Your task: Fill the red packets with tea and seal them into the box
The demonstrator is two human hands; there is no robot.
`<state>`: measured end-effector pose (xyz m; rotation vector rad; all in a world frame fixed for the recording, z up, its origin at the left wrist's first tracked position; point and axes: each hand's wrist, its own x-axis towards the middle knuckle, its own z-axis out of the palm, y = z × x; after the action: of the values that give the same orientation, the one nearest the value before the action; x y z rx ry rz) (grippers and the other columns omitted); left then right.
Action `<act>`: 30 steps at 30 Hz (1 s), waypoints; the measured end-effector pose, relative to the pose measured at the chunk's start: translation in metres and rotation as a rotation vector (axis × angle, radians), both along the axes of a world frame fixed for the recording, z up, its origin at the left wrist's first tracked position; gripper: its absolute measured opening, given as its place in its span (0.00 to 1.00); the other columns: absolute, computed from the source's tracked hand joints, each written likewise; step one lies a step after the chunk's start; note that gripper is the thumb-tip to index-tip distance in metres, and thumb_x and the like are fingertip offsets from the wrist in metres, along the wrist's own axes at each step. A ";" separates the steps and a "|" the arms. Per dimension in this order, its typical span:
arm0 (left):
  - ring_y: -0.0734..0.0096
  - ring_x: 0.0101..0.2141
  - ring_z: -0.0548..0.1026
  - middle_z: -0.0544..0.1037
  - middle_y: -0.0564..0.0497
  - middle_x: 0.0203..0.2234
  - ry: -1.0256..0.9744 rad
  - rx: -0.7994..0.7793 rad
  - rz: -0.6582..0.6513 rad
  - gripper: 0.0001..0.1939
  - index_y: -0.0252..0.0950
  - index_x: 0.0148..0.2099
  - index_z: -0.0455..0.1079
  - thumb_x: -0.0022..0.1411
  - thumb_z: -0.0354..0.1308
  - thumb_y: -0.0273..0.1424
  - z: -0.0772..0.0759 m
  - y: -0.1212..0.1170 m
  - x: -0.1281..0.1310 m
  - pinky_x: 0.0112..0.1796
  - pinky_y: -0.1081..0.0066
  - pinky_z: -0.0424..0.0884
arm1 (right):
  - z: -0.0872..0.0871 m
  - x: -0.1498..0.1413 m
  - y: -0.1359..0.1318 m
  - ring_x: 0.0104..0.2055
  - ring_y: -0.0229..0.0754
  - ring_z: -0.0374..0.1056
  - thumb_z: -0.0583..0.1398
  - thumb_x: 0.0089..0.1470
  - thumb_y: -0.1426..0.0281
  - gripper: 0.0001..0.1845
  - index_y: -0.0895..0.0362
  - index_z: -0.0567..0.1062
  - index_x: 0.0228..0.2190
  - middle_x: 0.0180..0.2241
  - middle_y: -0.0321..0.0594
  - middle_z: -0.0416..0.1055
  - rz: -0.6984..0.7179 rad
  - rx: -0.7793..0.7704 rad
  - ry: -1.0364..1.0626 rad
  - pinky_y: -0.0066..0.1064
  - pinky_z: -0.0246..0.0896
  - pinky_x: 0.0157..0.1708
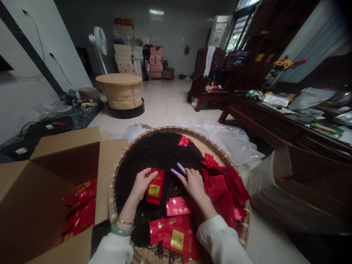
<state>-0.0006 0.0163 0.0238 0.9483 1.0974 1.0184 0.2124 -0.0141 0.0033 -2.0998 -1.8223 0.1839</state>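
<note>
My left hand (141,183) is closed on a small red foil packet (155,186), held upright over a heap of dark loose tea (154,154) in a round woven tray (220,151). My right hand (194,182) is closed on a purple two-pronged tool (178,171), its tips pointing toward the packet's open top. Several red packets (176,220) lie on the tea near my wrists, and a pile of them (225,187) sits at the tray's right side.
An open cardboard box (52,176) with several red packets (82,209) inside stands at the left. Clear plastic sheeting (231,137) lies behind the tray. A dark wooden table (288,121) runs along the right. A round wicker stand (122,91) and a fan (99,42) are farther back.
</note>
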 end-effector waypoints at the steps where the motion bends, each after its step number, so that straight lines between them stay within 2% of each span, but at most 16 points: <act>1: 0.72 0.24 0.72 0.76 0.54 0.21 0.001 -0.001 -0.007 0.20 0.33 0.28 0.70 0.39 0.69 0.42 0.000 0.000 0.000 0.29 0.74 0.67 | -0.001 -0.003 0.000 0.43 0.52 0.66 0.59 0.55 0.62 0.17 0.58 0.74 0.43 0.40 0.51 0.72 0.001 0.052 0.050 0.38 0.59 0.39; 5: 0.73 0.23 0.71 0.76 0.54 0.21 0.015 0.023 -0.049 0.18 0.32 0.28 0.72 0.41 0.68 0.41 -0.001 -0.001 -0.001 0.28 0.75 0.66 | 0.002 -0.029 0.003 0.40 0.46 0.67 0.60 0.54 0.64 0.12 0.56 0.76 0.39 0.37 0.44 0.74 0.167 0.240 0.490 0.35 0.61 0.41; 7: 0.74 0.23 0.71 0.76 0.54 0.21 0.020 0.044 -0.064 0.17 0.32 0.27 0.73 0.41 0.68 0.41 -0.002 -0.001 -0.001 0.27 0.75 0.65 | 0.005 -0.045 0.006 0.36 0.43 0.68 0.62 0.51 0.64 0.09 0.56 0.77 0.33 0.33 0.41 0.74 0.240 0.254 0.687 0.32 0.62 0.36; 9: 0.74 0.23 0.70 0.76 0.53 0.21 0.020 0.050 -0.081 0.17 0.31 0.27 0.73 0.41 0.68 0.40 -0.003 -0.001 -0.001 0.27 0.76 0.64 | 0.006 -0.057 0.008 0.31 0.41 0.67 0.63 0.49 0.64 0.07 0.56 0.77 0.26 0.27 0.38 0.73 0.240 0.257 0.802 0.31 0.61 0.32; 13: 0.74 0.22 0.70 0.76 0.52 0.20 0.017 0.016 -0.122 0.18 0.31 0.27 0.74 0.43 0.67 0.43 -0.002 -0.002 -0.001 0.26 0.76 0.64 | 0.008 -0.060 0.011 0.28 0.39 0.65 0.61 0.49 0.67 0.10 0.56 0.75 0.20 0.22 0.36 0.71 0.216 0.265 0.889 0.30 0.59 0.30; 18: 0.70 0.24 0.72 0.78 0.50 0.22 0.017 -0.051 -0.170 0.22 0.31 0.30 0.75 0.44 0.65 0.47 0.003 -0.003 -0.002 0.27 0.74 0.66 | 0.006 -0.051 0.010 0.27 0.38 0.65 0.58 0.50 0.66 0.12 0.57 0.74 0.20 0.22 0.36 0.70 0.241 0.218 0.938 0.28 0.58 0.28; 22: 0.66 0.26 0.74 0.79 0.48 0.24 0.022 -0.079 -0.215 0.24 0.32 0.32 0.75 0.45 0.63 0.49 0.003 -0.004 -0.004 0.29 0.72 0.68 | 0.004 -0.057 0.010 0.26 0.38 0.65 0.57 0.51 0.63 0.12 0.58 0.75 0.25 0.23 0.36 0.71 0.229 0.151 1.004 0.28 0.60 0.27; 24: 0.65 0.27 0.75 0.79 0.48 0.25 0.028 -0.076 -0.245 0.23 0.32 0.32 0.75 0.46 0.63 0.49 0.002 -0.004 -0.004 0.29 0.71 0.69 | 0.005 -0.061 0.009 0.26 0.38 0.65 0.60 0.48 0.64 0.10 0.58 0.75 0.25 0.24 0.36 0.72 0.200 0.160 0.981 0.28 0.60 0.27; 27: 0.64 0.31 0.76 0.80 0.47 0.28 0.063 -0.060 -0.283 0.21 0.32 0.36 0.74 0.46 0.64 0.45 0.002 -0.004 -0.004 0.31 0.70 0.70 | 0.007 -0.061 0.009 0.25 0.38 0.65 0.61 0.47 0.63 0.11 0.58 0.75 0.22 0.22 0.36 0.72 0.132 0.193 0.974 0.28 0.59 0.26; 30: 0.67 0.29 0.76 0.79 0.49 0.27 0.112 -0.059 -0.315 0.19 0.33 0.35 0.72 0.43 0.67 0.41 0.003 -0.005 -0.003 0.27 0.74 0.69 | 0.008 -0.055 0.009 0.24 0.38 0.65 0.61 0.47 0.60 0.14 0.58 0.75 0.21 0.21 0.36 0.72 0.090 0.179 1.056 0.28 0.60 0.25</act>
<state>-0.0037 0.0117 0.0269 1.1001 1.0244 0.6792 0.1576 -0.0048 0.0110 -1.3378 -1.1940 0.9092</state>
